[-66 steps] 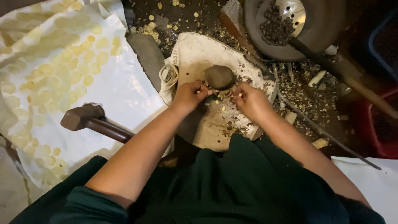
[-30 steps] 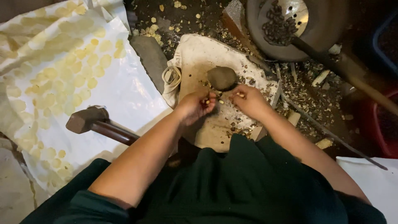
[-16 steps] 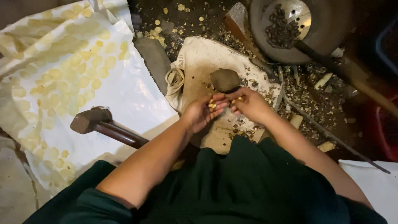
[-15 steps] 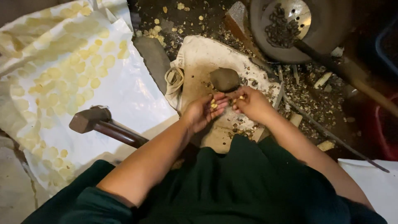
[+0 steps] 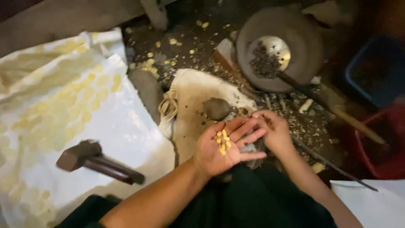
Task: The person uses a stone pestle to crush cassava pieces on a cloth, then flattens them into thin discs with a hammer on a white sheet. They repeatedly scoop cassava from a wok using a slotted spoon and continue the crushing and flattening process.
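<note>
Yellow kernels, gathered a moment ago beside the stone, now lie in the upturned, open left hand; right hand, loosely curled, touches its fingertips.

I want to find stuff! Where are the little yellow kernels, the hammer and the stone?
small yellow kernels point(image 5: 222, 140), head view, pile on left palm
dark wooden-handled hammer point(image 5: 79, 154), head view, its head
rounded grey stone point(image 5: 216, 108), head view, top
</note>
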